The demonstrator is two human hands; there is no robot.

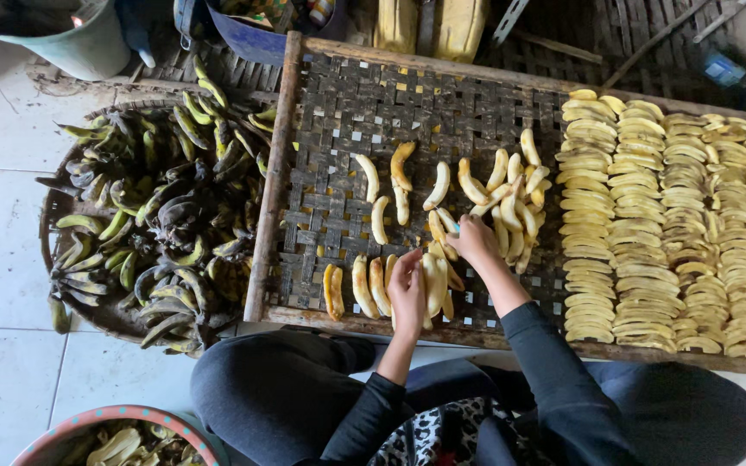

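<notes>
Pale floor tiles [2, 259] run under us where we sit, knees in dark trousers [278, 388] drawn up against a long woven drying rack [338, 112] with a wooden frame. Nearest, at the lower left, a round bowl with a red rim [62, 431] holds peeled bananas.

Our left hand [407, 289] lies palm-down on the near row of peeled bananas [373, 285], fingers close together and curled over one fruit at the rack's front edge. Our right hand [474, 240] reaches a little further in, fingers bent and pinching the end of a peeled banana at the edge of the loose pile of peeled bananas [511, 203] (whether it is fully lifted we cannot tell). The two hands are near each other, not touching.

Further up the rack a few single peeled bananas [390, 185] lie apart on the dark weave. To the right, flattened banana slices [675, 233] are laid in tight overlapping columns that fill that end of the rack.

To the left, beside the rack, a round woven tray [53, 207] is heaped with dark green and black banana peels [166, 216]. Beyond, at the far edge, stand a grey-green bucket [88, 39], a blue tub [252, 39] and yellow containers [433, 26].
</notes>
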